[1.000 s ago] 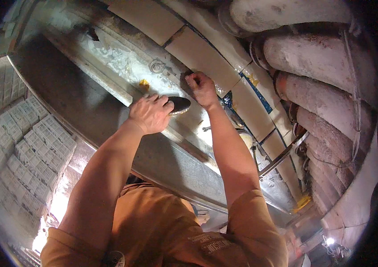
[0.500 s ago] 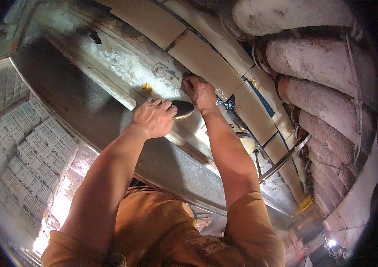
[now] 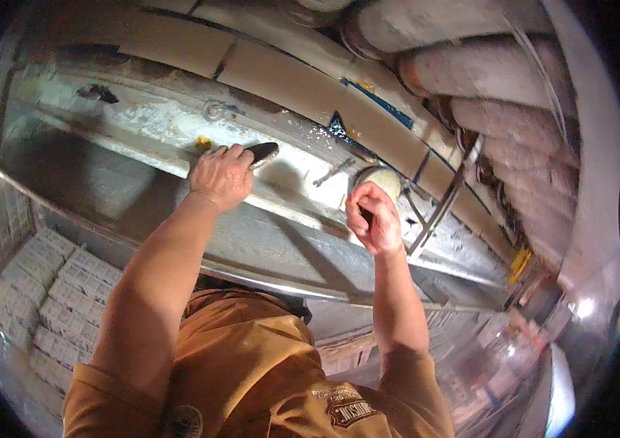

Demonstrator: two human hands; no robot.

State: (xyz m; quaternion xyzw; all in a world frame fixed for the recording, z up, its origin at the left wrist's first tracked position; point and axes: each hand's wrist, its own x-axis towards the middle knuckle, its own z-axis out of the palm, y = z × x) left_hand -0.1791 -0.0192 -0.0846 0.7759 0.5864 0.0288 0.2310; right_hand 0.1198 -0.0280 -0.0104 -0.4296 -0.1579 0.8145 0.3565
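My left hand [image 3: 222,175] is closed round a dark oval disc [image 3: 263,153] with a pale rim, held tilted over a white-smeared metal ledge [image 3: 178,120]. Further right, my right hand [image 3: 375,223] is raised with its fingers curled together. Something small and dark seems to lie between them, too shaded to name. Just behind that hand is a round, cream-topped container [image 3: 380,179], partly covered by the fingers. Beyond the ledge runs a curved row of tan tiles [image 3: 280,77] with dark seams. A glossy blue-black patch [image 3: 337,128] marks the row's near edge.
A wrench-like metal tool [image 3: 333,173] lies on the ledge. Yellow residue [image 3: 202,143] sits beside my left hand. A metal bar [image 3: 448,197] slants across at right. Thick, dusty rollers [image 3: 499,69] stand beyond the tiles. Stacked pale blocks [image 3: 69,299] are at lower left.
My right hand has left the tiles' near edge and moved right and nearer, beside the cream-topped container. The left hand still holds the disc. The whole view has turned.
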